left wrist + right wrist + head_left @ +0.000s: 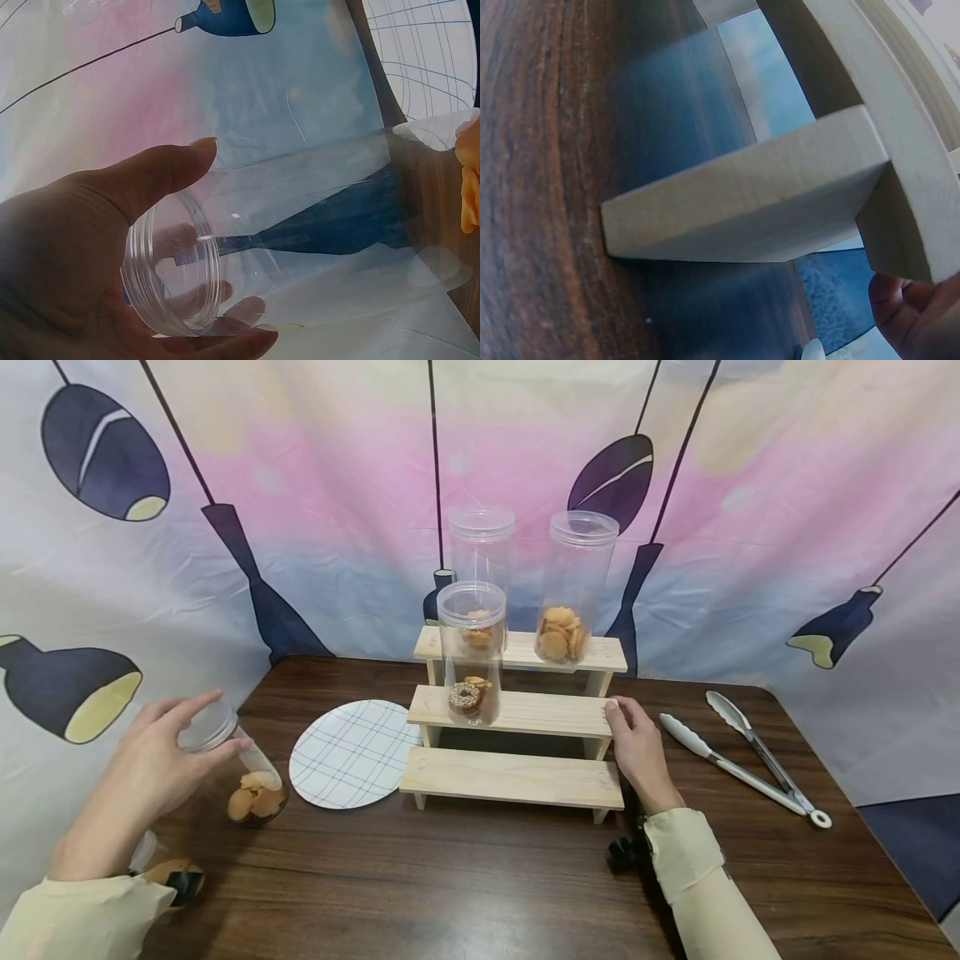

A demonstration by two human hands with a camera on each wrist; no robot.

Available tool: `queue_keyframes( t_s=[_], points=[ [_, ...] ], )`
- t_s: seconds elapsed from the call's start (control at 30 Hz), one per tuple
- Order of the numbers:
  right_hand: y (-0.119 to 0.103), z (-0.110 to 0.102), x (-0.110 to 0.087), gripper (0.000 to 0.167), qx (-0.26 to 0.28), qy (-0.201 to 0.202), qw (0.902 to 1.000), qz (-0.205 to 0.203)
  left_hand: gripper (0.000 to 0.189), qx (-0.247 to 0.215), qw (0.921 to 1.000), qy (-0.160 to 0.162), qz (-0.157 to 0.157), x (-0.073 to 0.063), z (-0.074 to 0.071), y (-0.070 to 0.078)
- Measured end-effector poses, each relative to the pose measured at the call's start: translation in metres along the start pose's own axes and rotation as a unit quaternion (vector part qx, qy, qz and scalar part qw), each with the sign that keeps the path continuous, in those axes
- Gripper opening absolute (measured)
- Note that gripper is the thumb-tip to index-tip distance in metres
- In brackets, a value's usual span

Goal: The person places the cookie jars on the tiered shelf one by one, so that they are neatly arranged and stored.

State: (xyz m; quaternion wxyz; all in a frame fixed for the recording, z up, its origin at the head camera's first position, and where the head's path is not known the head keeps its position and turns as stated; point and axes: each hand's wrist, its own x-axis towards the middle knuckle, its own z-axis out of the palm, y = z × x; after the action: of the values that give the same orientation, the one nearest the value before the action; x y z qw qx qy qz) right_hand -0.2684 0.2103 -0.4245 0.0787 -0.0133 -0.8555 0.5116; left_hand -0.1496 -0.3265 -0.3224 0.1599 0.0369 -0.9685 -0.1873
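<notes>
At the left, my left hand (153, 756) grips a clear plastic jar (315, 225) by its lid, thumb on one side and fingers on the other. Cookies (257, 795) lie at the bottom of this jar. My right hand (640, 747) holds the right end of the middle step of a three-step wooden stand (513, 775); in the right wrist view its curled fingers (891, 304) show at the board's end. One lidded jar (471, 652) of cookies stands on the middle step. Two more jars, a left one (482, 547) and a right one (581, 577), stand on the top step.
A round white plate (352, 760) with blue grid lines lies just left of the stand. Open tongs (757, 777) with white tips lie on the dark wooden table (450, 885) to the right. A printed cloth (337, 527) hangs behind the table.
</notes>
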Motion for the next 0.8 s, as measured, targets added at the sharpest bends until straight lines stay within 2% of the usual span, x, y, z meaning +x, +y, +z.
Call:
queue_keyframes(
  t_s=[0.2,0.47,0.63,0.8],
  points=[
    [0.000,0.000,0.000,0.063,0.009,-0.002,1.0000,-0.004,0.080,0.002,1.0000,0.002,-0.005,0.000,-0.003,0.000],
    [0.001,0.000,-0.001,0.062,0.011,0.001,0.9999,-0.009,0.079,0.007,0.9998,0.021,0.001,0.000,-0.012,0.006],
    [0.002,0.000,0.000,0.062,0.012,0.001,0.9999,-0.011,0.079,0.012,0.9997,0.020,0.006,-0.002,-0.017,0.019],
    [0.003,0.000,0.001,0.063,0.012,0.001,0.9998,-0.013,0.081,0.009,0.9995,0.020,0.023,-0.005,-0.022,0.043]
  ],
)
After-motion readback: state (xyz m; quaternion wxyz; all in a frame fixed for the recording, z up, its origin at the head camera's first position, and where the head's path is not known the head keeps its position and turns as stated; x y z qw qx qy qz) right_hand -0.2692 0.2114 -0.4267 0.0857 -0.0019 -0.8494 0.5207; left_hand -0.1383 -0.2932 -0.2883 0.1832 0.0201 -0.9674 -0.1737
